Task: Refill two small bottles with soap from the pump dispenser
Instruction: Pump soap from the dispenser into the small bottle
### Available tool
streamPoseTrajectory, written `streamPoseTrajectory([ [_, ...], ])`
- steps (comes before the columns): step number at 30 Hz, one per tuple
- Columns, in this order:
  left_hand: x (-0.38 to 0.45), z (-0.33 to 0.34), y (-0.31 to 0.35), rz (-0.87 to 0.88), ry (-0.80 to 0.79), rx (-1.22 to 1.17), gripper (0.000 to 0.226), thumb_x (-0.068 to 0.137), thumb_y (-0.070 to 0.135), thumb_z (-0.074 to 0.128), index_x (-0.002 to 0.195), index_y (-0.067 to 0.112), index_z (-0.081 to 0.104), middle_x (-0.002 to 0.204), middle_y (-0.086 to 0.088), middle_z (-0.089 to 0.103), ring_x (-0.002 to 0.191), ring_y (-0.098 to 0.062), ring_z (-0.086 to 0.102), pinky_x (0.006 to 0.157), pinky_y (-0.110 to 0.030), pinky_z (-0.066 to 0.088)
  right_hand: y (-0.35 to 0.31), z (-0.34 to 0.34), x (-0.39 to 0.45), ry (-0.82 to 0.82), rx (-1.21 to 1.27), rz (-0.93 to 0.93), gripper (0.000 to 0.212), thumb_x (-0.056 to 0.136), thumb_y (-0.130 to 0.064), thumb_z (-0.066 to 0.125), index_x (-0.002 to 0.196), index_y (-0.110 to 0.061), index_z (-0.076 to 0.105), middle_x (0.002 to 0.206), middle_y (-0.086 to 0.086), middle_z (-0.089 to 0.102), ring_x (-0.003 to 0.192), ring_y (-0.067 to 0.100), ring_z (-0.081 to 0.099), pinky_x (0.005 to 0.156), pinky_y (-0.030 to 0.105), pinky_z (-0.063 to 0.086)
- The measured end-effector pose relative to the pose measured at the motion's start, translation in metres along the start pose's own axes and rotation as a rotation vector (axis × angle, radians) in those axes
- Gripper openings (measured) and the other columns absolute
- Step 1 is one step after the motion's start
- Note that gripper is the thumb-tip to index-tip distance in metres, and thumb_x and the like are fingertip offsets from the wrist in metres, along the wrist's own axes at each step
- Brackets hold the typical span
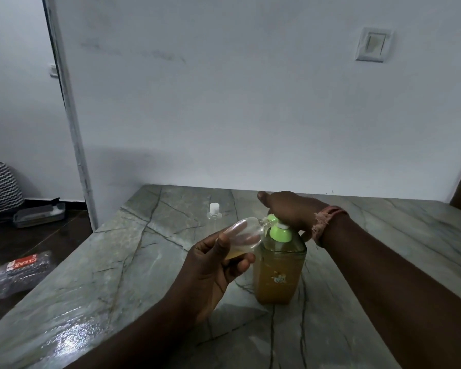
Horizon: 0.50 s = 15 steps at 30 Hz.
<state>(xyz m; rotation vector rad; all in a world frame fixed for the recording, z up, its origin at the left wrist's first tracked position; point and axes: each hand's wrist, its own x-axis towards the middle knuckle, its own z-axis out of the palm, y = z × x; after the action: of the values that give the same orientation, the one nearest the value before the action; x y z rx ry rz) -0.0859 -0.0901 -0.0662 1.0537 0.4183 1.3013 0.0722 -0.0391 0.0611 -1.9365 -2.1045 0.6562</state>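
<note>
A clear pump dispenser (277, 275) with a green pump top and amber soap stands on the marble counter (117, 275). My right hand (288, 209) lies over the pump head, palm down, pressing on it. My left hand (213, 262) grips a small clear bottle (244, 233), tilted on its side with its open mouth at the green nozzle; a little amber soap lies in its lower side. A second small clear bottle (214, 217) with a white cap stands upright behind, farther back on the counter.
The counter meets a white wall at the back, with a light switch (373, 45) high on the right. Left of the counter, on the dark floor, lie a plastic-wrapped packet (24, 267), a grey tray (39, 214) and a zigzag-patterned basket (0, 187).
</note>
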Motion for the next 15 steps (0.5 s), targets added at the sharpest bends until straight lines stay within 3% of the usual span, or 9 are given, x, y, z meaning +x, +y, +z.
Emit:
streamPoseTrajectory([
  [3, -0.001, 0.002, 0.001, -0.016, 0.018, -0.012, 0.080, 0.053, 0.049, 0.093, 0.120, 0.011, 0.071, 0.122, -0.019, 0.069, 0.080, -0.019, 0.069, 0.071, -0.024, 0.059, -0.005, -0.001, -0.005, 0.003, 0.070, 0.049, 0.050, 0.109, -0.029, 0.018, 0.150, -0.003, 0.027, 0.155, 0.017, 0.032, 0.138, 0.030, 0.037, 0.103, 0.030, 0.035],
  [6, -0.002, 0.004, 0.001, -0.024, 0.023, -0.027, 0.079, 0.050, 0.046, 0.095, 0.117, 0.011, 0.073, 0.119, -0.015, 0.072, 0.082, -0.020, 0.070, 0.070, -0.024, 0.059, -0.008, -0.008, -0.008, -0.016, -0.046, 0.031, 0.060, 0.105, -0.048, 0.018, 0.151, -0.011, 0.029, 0.151, 0.017, 0.038, 0.121, 0.033, 0.053, 0.086, 0.033, 0.043],
  [8, -0.002, 0.005, 0.001, -0.025, 0.030, -0.040, 0.078, 0.048, 0.045, 0.096, 0.115, 0.010, 0.074, 0.115, -0.014, 0.073, 0.083, -0.021, 0.072, 0.069, -0.024, 0.060, -0.008, -0.007, -0.004, 0.013, -0.088, 0.009, 0.060, 0.105, -0.049, 0.020, 0.149, -0.011, 0.033, 0.146, 0.017, 0.044, 0.114, 0.034, 0.057, 0.080, 0.031, 0.042],
  [12, -0.002, 0.005, 0.003, -0.015, 0.032, -0.021, 0.074, 0.057, 0.049, 0.091, 0.118, 0.011, 0.073, 0.118, -0.014, 0.072, 0.083, -0.019, 0.070, 0.074, -0.024, 0.059, -0.003, 0.001, 0.003, 0.107, -0.015, 0.000, 0.044, 0.108, -0.011, 0.020, 0.152, -0.007, 0.024, 0.150, 0.020, 0.038, 0.132, 0.031, 0.044, 0.094, 0.028, 0.039],
  [15, -0.003, 0.006, 0.006, -0.035, 0.023, -0.069, 0.074, 0.063, 0.047, 0.087, 0.122, 0.008, 0.069, 0.124, -0.020, 0.068, 0.086, -0.022, 0.070, 0.073, -0.025, 0.059, 0.000, 0.000, 0.000, 0.088, 0.047, 0.017, 0.046, 0.109, -0.019, 0.020, 0.154, -0.011, 0.021, 0.152, 0.018, 0.036, 0.133, 0.031, 0.043, 0.100, 0.030, 0.038],
])
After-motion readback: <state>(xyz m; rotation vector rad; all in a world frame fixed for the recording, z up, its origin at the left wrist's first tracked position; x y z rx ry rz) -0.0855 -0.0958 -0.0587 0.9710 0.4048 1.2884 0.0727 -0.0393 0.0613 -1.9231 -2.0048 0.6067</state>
